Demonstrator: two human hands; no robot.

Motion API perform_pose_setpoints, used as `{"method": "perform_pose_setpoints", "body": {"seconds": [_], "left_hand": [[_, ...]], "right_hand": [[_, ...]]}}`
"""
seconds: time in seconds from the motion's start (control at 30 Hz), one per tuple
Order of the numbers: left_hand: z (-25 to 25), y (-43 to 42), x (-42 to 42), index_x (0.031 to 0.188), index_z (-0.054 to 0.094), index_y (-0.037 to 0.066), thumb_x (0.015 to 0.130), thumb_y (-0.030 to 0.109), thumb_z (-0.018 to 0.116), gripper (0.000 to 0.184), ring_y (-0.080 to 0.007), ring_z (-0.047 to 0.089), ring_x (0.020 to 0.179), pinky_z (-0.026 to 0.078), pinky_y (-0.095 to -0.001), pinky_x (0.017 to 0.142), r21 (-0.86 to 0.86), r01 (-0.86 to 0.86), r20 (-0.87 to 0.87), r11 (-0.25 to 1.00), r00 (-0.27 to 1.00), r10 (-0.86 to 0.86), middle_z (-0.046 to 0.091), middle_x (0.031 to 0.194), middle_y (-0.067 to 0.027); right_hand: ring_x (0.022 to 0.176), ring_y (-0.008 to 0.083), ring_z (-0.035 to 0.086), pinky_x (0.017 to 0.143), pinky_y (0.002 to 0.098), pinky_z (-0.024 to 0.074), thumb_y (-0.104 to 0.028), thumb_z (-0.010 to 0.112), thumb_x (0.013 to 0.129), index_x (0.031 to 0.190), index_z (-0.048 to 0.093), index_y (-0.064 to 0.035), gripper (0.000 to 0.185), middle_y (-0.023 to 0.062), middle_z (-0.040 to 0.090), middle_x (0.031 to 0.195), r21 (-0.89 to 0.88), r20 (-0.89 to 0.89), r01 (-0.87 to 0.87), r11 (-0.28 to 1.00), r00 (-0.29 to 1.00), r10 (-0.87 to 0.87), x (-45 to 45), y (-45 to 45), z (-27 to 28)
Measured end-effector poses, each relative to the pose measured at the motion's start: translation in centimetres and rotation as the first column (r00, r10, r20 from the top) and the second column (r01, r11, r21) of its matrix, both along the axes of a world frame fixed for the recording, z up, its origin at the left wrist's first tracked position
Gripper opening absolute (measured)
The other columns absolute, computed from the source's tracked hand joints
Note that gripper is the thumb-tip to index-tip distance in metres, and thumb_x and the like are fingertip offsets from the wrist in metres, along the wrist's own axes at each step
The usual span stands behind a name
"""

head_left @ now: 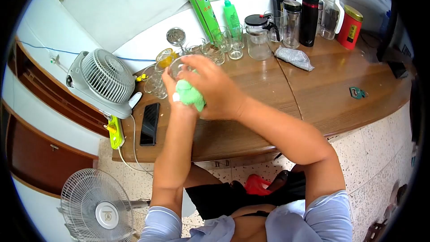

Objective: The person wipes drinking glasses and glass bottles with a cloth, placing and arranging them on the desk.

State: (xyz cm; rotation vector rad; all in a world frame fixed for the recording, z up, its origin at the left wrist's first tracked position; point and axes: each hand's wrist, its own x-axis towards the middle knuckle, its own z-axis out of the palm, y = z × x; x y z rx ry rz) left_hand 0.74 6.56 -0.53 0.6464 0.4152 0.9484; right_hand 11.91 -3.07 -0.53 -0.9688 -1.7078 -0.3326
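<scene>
Both hands meet over the left part of the brown table. A clear glass (178, 66) is between them, its rim up at the fingertips. My left hand (172, 83) is wrapped round the glass from the left side, mostly behind the cloth. My right hand (215, 87) presses a light green cloth (190, 95) against the glass, fingers curled over it. Part of the glass is hidden by the fingers and the cloth. Just behind the hands stand several glasses (213, 53), close together.
A black phone (149, 124) lies left of my forearms, near a white fan (107, 76) and a green power strip (116, 132). At the back stand a glass teapot (259, 40), bottles and a red tin (350, 28). A grey cloth (294, 58) lies before them.
</scene>
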Motion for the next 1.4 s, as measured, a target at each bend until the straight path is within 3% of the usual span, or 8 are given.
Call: {"method": "perform_pose_setpoints", "body": {"seconds": [0.13,0.3,0.43,0.53,0.57,1.0,1.2,1.4], "left_hand": [[-0.8,0.2,0.6,0.140,0.058,0.013,0.108,0.053,0.042,0.054,-0.0290,0.061,0.129,0.051,-0.0482,0.111,0.098,0.021,0.056,0.995,0.998,-0.027,0.062,0.143,-0.0109],[0.3,-3.5,2.0,0.133,0.063,0.019,0.108,0.055,0.047,0.046,-0.0266,0.062,0.126,0.052,-0.0481,0.108,0.003,0.104,0.027,0.995,0.994,-0.104,0.066,0.134,-0.0055],[2.0,-4.7,2.0,0.122,0.066,0.020,0.105,0.061,0.047,0.049,-0.0280,0.063,0.119,0.051,-0.0559,0.102,-0.100,0.072,-0.257,0.992,0.962,-0.096,0.067,0.124,-0.0058],[2.3,-6.4,2.2,0.124,0.066,0.020,0.103,0.063,0.049,0.051,-0.0297,0.063,0.121,0.050,-0.0587,0.101,-0.153,0.264,-0.306,0.952,0.904,-0.300,0.067,0.127,-0.0060],[0.8,-5.2,2.3,0.129,0.065,0.021,0.103,0.062,0.049,0.051,-0.0311,0.062,0.123,0.049,-0.0591,0.102,-0.168,0.342,-0.227,0.925,0.899,-0.374,0.066,0.132,-0.0061],[-1.5,1.6,0.2,0.133,0.062,0.009,0.106,0.057,0.033,0.062,-0.0297,0.068,0.116,0.057,-0.0457,0.101,0.097,0.227,0.187,0.969,0.952,-0.242,0.070,0.126,-0.0129],[1.3,-4.2,1.8,0.134,0.065,0.009,0.104,0.060,0.037,0.065,-0.0270,0.069,0.115,0.054,-0.0454,0.103,0.106,0.170,-0.259,0.980,0.956,-0.138,0.072,0.128,-0.0106],[0.2,-2.6,0.9,0.121,0.067,0.011,0.106,0.054,0.043,0.051,-0.0248,0.069,0.110,0.056,-0.0427,0.097,0.188,0.052,-0.020,0.981,0.999,-0.049,0.074,0.114,-0.0074]], "right_hand": [[0.147,0.0513,0.042,0.121,0.0599,0.0360,-0.016,0.086,0.075,0.137,0.062,-0.0052,0.067,0.0257,0.048,0.157,0.022,-0.022,0.082,0.996,0.996,-0.081,-1.3,0.7,-0.9],[0.108,0.0330,0.074,0.097,0.0398,0.0567,-0.006,0.076,0.094,0.131,0.064,-0.0018,0.039,0.0189,0.074,0.117,0.001,-0.305,0.050,0.999,0.951,-0.047,0.7,1.7,0.0],[0.106,0.0194,0.072,0.093,0.0340,0.0566,-0.011,0.068,0.106,0.133,0.062,-0.0035,0.029,0.0091,0.075,0.116,-0.170,-0.818,-0.262,0.950,0.575,0.012,3.1,2.3,2.0],[0.101,0.0373,0.072,0.086,0.0420,0.0571,-0.006,0.069,0.098,0.132,0.063,-0.0078,0.035,0.0207,0.071,0.111,0.081,-0.623,0.172,0.982,0.778,-0.085,3.8,1.9,2.3],[0.113,0.0217,0.070,0.096,0.0350,0.0564,0.002,0.069,0.098,0.136,0.062,-0.0085,0.040,0.0110,0.071,0.126,0.086,-0.540,0.243,0.966,0.827,-0.160,3.9,1.6,2.2],[0.146,0.0452,0.048,0.122,0.0593,0.0370,-0.010,0.078,0.086,0.120,0.059,-0.0049,0.040,0.0227,0.055,0.147,0.172,0.066,-0.082,0.982,0.995,0.071,-1.4,0.6,-1.1],[0.125,0.0409,0.064,0.106,0.0450,0.0517,-0.001,0.069,0.090,0.123,0.061,-0.0010,0.034,0.0208,0.065,0.130,0.098,-0.370,0.085,0.992,0.928,-0.043,1.9,2.1,0.8],[0.111,0.0451,0.066,0.096,0.0473,0.0542,-0.002,0.073,0.085,0.125,0.059,-0.0003,0.042,0.0240,0.065,0.121,0.136,-0.430,0.057,0.989,0.903,0.007,1.2,2.6,-0.7]]}}
